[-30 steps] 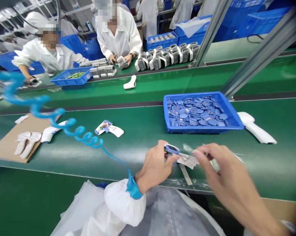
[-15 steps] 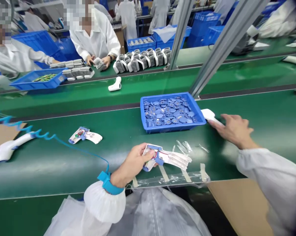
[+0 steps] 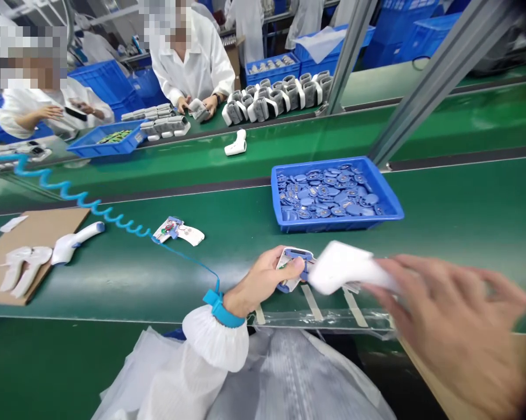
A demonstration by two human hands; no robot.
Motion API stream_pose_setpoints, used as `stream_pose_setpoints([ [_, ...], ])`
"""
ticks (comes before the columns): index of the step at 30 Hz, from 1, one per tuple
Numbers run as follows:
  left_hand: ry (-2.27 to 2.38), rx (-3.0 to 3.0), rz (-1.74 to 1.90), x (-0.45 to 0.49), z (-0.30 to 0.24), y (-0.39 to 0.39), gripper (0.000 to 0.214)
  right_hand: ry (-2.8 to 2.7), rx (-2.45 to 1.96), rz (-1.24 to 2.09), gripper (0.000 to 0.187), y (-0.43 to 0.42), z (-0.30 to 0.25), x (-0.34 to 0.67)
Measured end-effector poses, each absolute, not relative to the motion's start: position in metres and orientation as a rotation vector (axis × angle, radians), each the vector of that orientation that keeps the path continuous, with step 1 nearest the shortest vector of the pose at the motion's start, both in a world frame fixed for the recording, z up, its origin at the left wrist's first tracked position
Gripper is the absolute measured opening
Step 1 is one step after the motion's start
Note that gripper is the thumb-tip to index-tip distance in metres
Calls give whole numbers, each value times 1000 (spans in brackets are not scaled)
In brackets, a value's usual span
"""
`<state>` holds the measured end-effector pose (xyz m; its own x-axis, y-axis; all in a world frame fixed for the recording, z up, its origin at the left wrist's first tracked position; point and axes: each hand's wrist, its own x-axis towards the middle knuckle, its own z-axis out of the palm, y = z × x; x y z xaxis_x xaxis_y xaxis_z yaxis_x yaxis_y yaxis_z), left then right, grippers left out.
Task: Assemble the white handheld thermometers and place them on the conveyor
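My left hand [image 3: 263, 277], with a blue wrist strap [image 3: 228, 312] on the wrist, grips an open white gun-shaped housing half [image 3: 284, 269] with blue parts inside. Its thumb presses on the inside, and most of the handle is hidden. My right hand [image 3: 455, 321], blurred, holds a white housing cover [image 3: 344, 268] by its handle end. The cover hangs over the half in my left hand; whether they touch I cannot tell. Another open half with wires [image 3: 178, 231] lies to the left on the green bench.
A blue tray of blue oval parts [image 3: 337, 226] stands behind my hands. A blue coiled cord [image 3: 83, 201] runs to my wrist strap. At left, a closed gun-shaped device [image 3: 73, 245] lies by cardboard [image 3: 27, 233] bearing white shells. Co-workers sit across the green conveyor [image 3: 167, 163].
My right hand has lifted the white cover from beside the blue tray and brought it toward my left hand. The view has shifted, showing more of the bench's left side.
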<state>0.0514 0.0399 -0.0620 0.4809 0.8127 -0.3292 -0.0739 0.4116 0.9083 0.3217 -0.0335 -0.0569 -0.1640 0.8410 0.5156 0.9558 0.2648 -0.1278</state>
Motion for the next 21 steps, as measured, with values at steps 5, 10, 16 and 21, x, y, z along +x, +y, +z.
stream_pose_setpoints([
  [5, 928, 1152, 699, 45, -65, 34, 53, -2319, -1345, -581, 25, -15, -55, 255],
  [10, 925, 1366, 655, 37, -67, 28, 55, -2307, -1506, -31, 37, -10, -71, 257],
  [16, 935, 1512, 669, 38, -73, 26, 54, -2127, -1681, 851, 39, -5, -57, 260],
  [21, 1132, 1769, 889, 44, -83, 14, 63, -1730, -1509, 1402, 36, -3, -45, 260],
])
